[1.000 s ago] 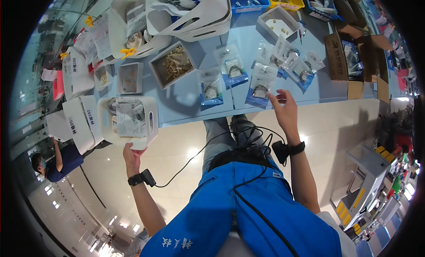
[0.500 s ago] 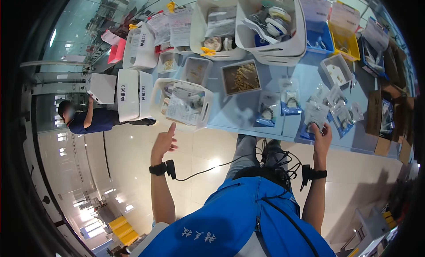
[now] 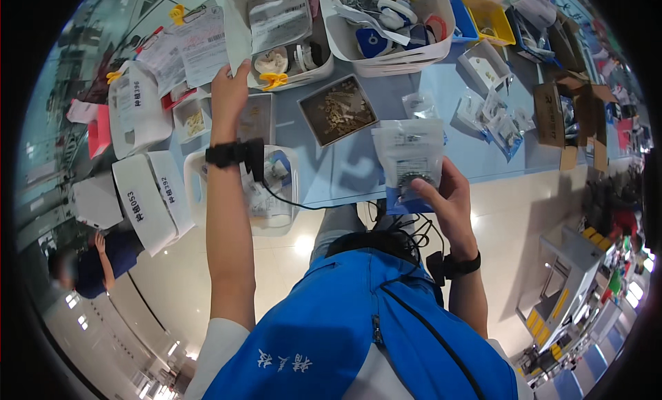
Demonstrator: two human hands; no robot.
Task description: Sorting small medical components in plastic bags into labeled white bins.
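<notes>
My right hand (image 3: pixel 452 196) grips a clear zip bag (image 3: pixel 412 152) with a blue lower part, thumb on its front. Inside the bag is a small dark item I cannot make out clearly. My left hand (image 3: pixel 230 90) reaches over the table, thumb and finger apart, at the lower edge of a printed sheet (image 3: pixel 200 47). Whether it touches the sheet I cannot tell. Just right of that hand, a white bin (image 3: pixel 318 74) holds a plaster dental model (image 3: pixel 271 61) and a bagged paper. A yellow clip (image 3: pixel 274 81) sits on its rim.
A tray of small tan pieces (image 3: pixel 338 110) lies mid-table. More zip bags (image 3: pixel 507 134) and a cardboard box (image 3: pixel 552 114) are to the right. Below my left forearm is a white basket (image 3: pixel 293 193); white bins (image 3: pixel 145 200) stand left. A person (image 3: pixel 103 269) is at far left.
My right hand has lifted the zip bag off the table, toward me and leftward. My left hand has gone forward from beside the basket to the printed sheet. The view has shifted rightward.
</notes>
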